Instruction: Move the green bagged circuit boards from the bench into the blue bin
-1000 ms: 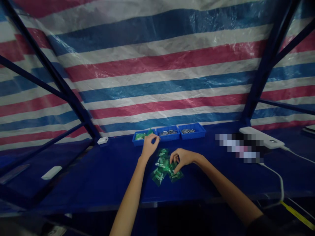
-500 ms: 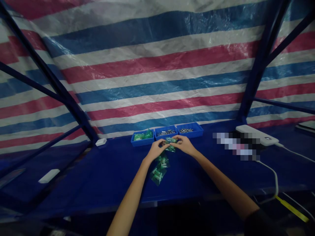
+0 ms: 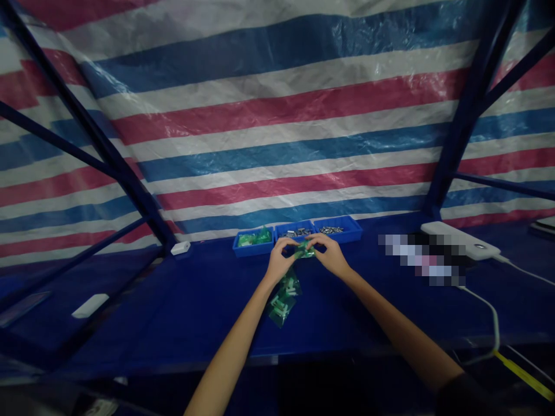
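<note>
My left hand (image 3: 281,259) and my right hand (image 3: 330,255) meet over the blue table, pinching a small green plastic bag (image 3: 307,252) between them, one at each side. The bag's contents are too small to make out. Just below my left hand lie more green bags (image 3: 281,306) with pale stick-like pieces inside, overlapping one another. Behind my hands stand three blue bins in a row. Green bags fill the left bin (image 3: 254,250); small metal parts lie in the middle bin (image 3: 277,235) and the right bin (image 3: 353,233).
A white power bank (image 3: 459,240) with a cable sits at the right beside a blurred-out object (image 3: 416,257). A white adapter (image 3: 180,248) stands at the back left, and a white box (image 3: 90,306) lies further left. Blue frame posts and a striped tarp (image 3: 295,133) close off the back.
The bag between my hands has tilted and now looks shorter, with its lower part drawn up. Both hands keep their grip on it. The view has shifted slightly.
</note>
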Demonstrator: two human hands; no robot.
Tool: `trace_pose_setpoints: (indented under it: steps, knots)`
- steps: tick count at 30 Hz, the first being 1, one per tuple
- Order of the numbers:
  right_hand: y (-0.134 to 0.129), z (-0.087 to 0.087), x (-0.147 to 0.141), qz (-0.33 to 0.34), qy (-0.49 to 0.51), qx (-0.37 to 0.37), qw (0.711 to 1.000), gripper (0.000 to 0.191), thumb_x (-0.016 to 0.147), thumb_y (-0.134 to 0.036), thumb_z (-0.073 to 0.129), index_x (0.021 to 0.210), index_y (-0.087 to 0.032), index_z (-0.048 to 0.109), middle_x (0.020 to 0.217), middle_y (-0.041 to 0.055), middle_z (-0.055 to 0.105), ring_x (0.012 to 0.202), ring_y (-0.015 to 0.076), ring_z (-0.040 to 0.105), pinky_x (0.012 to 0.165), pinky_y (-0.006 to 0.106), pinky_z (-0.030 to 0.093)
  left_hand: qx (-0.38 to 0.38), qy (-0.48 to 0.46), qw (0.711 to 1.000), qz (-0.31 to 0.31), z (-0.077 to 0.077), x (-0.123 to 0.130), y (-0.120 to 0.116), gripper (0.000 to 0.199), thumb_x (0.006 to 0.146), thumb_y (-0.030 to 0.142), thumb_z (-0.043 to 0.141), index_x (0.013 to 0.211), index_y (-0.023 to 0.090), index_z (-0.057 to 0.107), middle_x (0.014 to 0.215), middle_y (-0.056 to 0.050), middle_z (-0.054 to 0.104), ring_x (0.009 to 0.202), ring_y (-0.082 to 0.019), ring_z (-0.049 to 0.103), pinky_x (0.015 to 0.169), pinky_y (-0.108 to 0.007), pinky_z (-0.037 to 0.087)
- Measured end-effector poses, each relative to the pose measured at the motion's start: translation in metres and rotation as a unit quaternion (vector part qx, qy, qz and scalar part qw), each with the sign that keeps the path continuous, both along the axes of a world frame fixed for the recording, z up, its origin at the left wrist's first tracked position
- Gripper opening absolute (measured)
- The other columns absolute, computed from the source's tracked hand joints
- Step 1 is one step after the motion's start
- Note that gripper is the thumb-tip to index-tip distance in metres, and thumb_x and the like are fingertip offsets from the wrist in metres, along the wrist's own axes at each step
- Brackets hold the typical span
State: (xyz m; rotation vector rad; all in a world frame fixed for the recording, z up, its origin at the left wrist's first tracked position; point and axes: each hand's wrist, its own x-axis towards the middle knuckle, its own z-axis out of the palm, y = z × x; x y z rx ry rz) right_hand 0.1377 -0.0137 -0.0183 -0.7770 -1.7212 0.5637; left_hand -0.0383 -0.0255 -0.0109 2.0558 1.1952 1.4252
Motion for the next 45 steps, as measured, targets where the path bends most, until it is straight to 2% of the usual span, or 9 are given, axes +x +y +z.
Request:
trace_pose_setpoints:
  steps: [5,10,13,16,20,25,30,36,45]
  knots:
    - [-0.003,0.003,0.001,-0.057,-0.026,0.063,0.996,0.013,0.075,-0.018,0.055,0.071,-0.023,0.066,0.106,0.0052,0.065,0.105,0.0227,0.056,0.097,0.042,0.037,0.008,0.005,1.0,0.024,0.0,-0.002,0.0,0.02,0.069,0.025,0.068,0.09,0.022,0.066,0.11,-0.007,0.056,0.108,-0.021,0.051,0.078,-0.03,0.044]
    - [-0.006,0.003,-0.003,-0.073,0.02,-0.023,0.997,0.024,0.075,-0.037,0.062,0.093,-0.021,0.064,0.083,0.0036,0.07,0.084,0.021,0.065,0.084,0.035,0.047,0.011,-0.026,0.999,0.038,-0.002,-0.001,0.002,0.017,0.074,0.035,0.064,0.077,0.018,0.068,0.094,-0.006,0.063,0.095,-0.019,0.057,0.084,-0.032,0.043]
    - [-0.006,0.002,-0.004,-0.059,0.023,-0.055,0.996,0.028,0.076,-0.041,0.061,0.096,-0.02,0.063,0.075,0.0018,0.07,0.079,0.0201,0.066,0.083,0.034,0.047,0.004,-0.042,0.997,0.07,0.001,-0.005,0.005,0.022,0.077,0.038,0.059,0.076,0.017,0.066,0.08,-0.004,0.065,0.08,-0.017,0.059,0.076,-0.029,0.044]
    - [-0.005,0.0,-0.005,-0.044,0.028,-0.066,0.996,0.028,0.079,-0.039,0.057,0.098,-0.02,0.062,0.074,0.0018,0.07,0.077,0.0189,0.066,0.081,0.033,0.048,0.015,-0.088,0.985,0.147,0.005,-0.023,0.01,0.026,0.08,0.041,0.053,0.081,0.017,0.064,0.078,-0.003,0.065,0.074,-0.016,0.058,0.069,-0.026,0.043]
    - [-0.005,-0.001,-0.005,-0.038,0.025,-0.068,0.997,0.025,0.08,-0.037,0.055,0.097,-0.019,0.061,0.072,0.0018,0.07,0.075,0.0183,0.066,0.077,0.032,0.048,0.062,-0.112,0.945,0.302,0.008,-0.064,0.019,0.025,0.082,0.038,0.047,0.089,0.018,0.061,0.083,-0.005,0.065,0.078,-0.017,0.059,0.075,-0.028,0.043]
    - [-0.004,-0.003,-0.005,-0.043,0.015,-0.075,0.996,0.025,0.081,-0.038,0.053,0.097,-0.02,0.061,0.069,0.002,0.07,0.074,0.0186,0.065,0.072,0.03,0.046,-0.015,-0.05,0.88,0.473,0.004,-0.105,0.025,0.026,0.082,0.033,0.045,0.097,0.019,0.061,0.088,-0.008,0.066,0.094,-0.025,0.056,0.089,-0.041,0.037]
    - [-0.004,-0.001,-0.004,-0.054,0.003,-0.069,0.996,0.026,0.082,-0.038,0.052,0.095,-0.019,0.062,0.068,0.0024,0.07,0.071,0.0186,0.064,0.067,0.029,0.045,-0.04,-0.004,0.885,0.464,-0.002,-0.112,0.027,0.028,0.08,0.032,0.049,0.1,0.018,0.062,0.091,-0.011,0.066,0.101,-0.032,0.05,0.091,-0.047,0.032]
    - [-0.009,0.004,-0.004,-0.043,-0.012,-0.073,0.996,0.024,0.082,-0.037,0.051,0.095,-0.02,0.062,0.067,0.0014,0.07,0.07,0.0178,0.065,0.065,0.028,0.044,-0.014,0.062,0.884,0.463,-0.005,-0.111,0.028,0.043,0.084,0.034,0.044,0.125,0.02,0.047,0.095,-0.01,0.066,0.1,-0.029,0.048,0.09,-0.045,0.032]
    - [-0.016,-0.007,-0.014,0.018,-0.118,-0.066,0.991,0.018,0.081,-0.03,0.053,0.094,-0.024,0.063,0.075,-0.0011,0.069,0.075,0.0158,0.063,0.067,0.027,0.045,-0.023,0.102,0.872,0.479,-0.009,-0.117,0.029,0.042,0.087,0.033,0.039,0.125,0.019,0.048,0.1,-0.012,0.064,0.101,-0.031,0.048,0.089,-0.047,0.033]
